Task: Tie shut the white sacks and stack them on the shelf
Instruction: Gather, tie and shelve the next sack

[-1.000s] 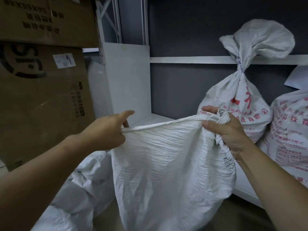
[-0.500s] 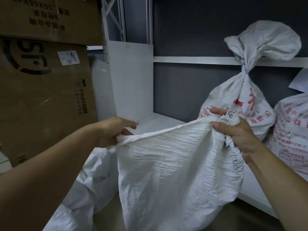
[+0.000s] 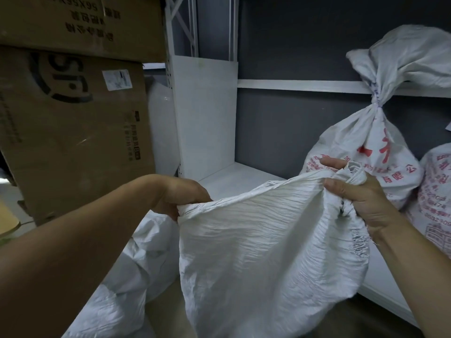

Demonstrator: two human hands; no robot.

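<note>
Two bare hands hold up a crumpled white sack by its mouth, in front of a white shelf.

The sack hangs in the air from the centre of the view down to 6 o'clock, its top edge stretched between the hands and not tied. The left hand, at 8 o'clock, has its fingers curled tight round one end of the edge. The right hand, at 4 o'clock, clutches the other end bunched in its fist, thumb on top. On the shelf board at 3 o'clock stands a tied sack with red print, its neck bound with cord, and a second printed sack touches it at the right edge. Another white sack lies low at 7 o'clock. Cardboard boxes are stacked at 9 to 10 o'clock.
</note>
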